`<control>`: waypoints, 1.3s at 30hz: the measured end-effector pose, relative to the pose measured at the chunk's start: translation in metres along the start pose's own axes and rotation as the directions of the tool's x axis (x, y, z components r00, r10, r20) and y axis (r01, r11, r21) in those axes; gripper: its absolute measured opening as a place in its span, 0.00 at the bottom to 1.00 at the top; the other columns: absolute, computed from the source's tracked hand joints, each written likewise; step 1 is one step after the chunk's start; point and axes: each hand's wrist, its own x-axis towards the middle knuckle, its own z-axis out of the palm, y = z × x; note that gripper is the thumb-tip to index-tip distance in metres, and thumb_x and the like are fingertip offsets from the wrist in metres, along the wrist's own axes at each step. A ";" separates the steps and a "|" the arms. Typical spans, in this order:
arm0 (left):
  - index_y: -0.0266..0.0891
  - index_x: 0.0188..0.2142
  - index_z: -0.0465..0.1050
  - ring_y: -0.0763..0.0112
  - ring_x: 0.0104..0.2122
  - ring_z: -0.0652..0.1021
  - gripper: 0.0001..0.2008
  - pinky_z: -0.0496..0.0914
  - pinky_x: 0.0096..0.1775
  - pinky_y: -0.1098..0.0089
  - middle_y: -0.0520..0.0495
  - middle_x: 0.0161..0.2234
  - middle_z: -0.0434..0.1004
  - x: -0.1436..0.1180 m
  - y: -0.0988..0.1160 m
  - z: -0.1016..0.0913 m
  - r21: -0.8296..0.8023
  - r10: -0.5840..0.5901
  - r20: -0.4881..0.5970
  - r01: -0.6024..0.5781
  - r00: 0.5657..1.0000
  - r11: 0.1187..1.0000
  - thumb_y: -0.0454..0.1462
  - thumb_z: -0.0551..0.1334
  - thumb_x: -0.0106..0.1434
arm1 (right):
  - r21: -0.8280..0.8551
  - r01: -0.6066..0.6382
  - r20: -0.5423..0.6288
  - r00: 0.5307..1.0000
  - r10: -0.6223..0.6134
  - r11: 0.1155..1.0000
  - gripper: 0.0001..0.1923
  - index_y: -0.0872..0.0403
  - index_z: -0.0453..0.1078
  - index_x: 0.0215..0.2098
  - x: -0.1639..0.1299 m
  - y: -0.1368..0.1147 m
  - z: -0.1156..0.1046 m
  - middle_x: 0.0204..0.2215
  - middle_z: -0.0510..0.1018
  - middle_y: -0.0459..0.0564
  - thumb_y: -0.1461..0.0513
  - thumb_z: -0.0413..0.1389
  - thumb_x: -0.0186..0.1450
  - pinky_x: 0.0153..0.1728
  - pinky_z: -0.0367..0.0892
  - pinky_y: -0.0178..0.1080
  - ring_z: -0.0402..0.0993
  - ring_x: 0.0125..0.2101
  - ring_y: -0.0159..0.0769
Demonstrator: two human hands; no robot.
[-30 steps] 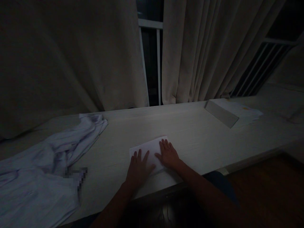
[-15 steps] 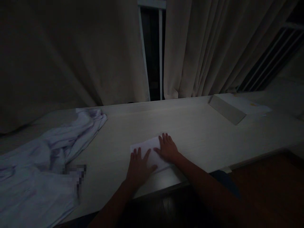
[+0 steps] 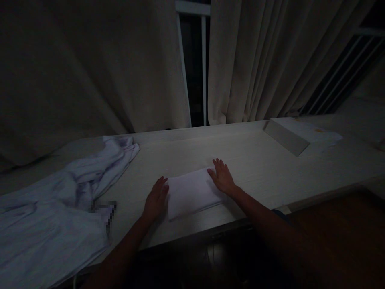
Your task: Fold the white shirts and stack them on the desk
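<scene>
The folded white cloth (image 3: 191, 194) lies flat on the pale bench (image 3: 183, 158), near the front edge. Take the cloth as clock centre, with twelve o'clock towards the curtain line ahead of the person.

Left hand (image 3: 155, 198): positioned at the nine o'clock edge of the cloth. Fingers are extended and nearly together; the hand is unclosed and grips nothing. Contact with the cloth edge cannot be confirmed (the room is too dim for me to judge it).

Right hand (image 3: 222, 176): positioned at the two o'clock corner. Fingers are straight, the thumb is spread away from them over the cloth's corner, and the hand grasps nothing.

Surrounding items: a rumpled white garment (image 3: 60, 224) spreads between eight and nine o'clock, well apart from the cloth. A box-like item (image 3: 285, 136), grey-sided with a white top, sits at two o'clock towards the back. At twelve, a barred window (image 3: 195, 68) shows between the left curtain (image 3: 120, 72) and the right curtain (image 3: 237, 60).
</scene>
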 end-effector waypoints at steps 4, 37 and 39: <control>0.40 0.62 0.59 0.63 0.65 0.56 0.31 0.55 0.63 0.57 0.44 0.67 0.52 0.009 0.005 -0.015 0.091 0.043 0.002 -0.043 0.999 0.995 0.53 0.41 0.68 | -0.023 -0.038 -0.044 0.998 0.037 0.999 0.37 0.64 0.51 0.67 -0.012 0.019 -0.024 0.66 0.51 0.63 0.45 0.34 0.71 0.64 0.43 0.51 0.44 0.66 0.48; 0.51 0.67 0.45 0.44 0.67 0.43 0.39 0.50 0.62 0.43 0.43 0.70 0.39 -0.033 0.025 0.047 0.311 0.323 0.282 -0.404 0.904 0.860 0.59 0.52 0.61 | 0.093 -0.082 -0.141 0.986 0.095 0.992 0.22 0.60 0.59 0.54 -0.120 0.015 0.020 0.38 0.76 0.54 0.63 0.51 0.62 0.43 0.63 0.41 0.71 0.39 0.42; 0.51 0.67 0.46 0.44 0.67 0.44 0.39 0.50 0.62 0.42 0.43 0.70 0.40 -0.033 0.025 0.047 0.311 0.323 0.278 -0.403 0.905 0.861 0.59 0.52 0.61 | 0.031 -0.044 -0.141 0.989 0.048 0.999 0.22 0.60 0.59 0.54 -0.121 0.016 0.021 0.40 0.75 0.56 0.64 0.50 0.62 0.44 0.63 0.42 0.70 0.40 0.43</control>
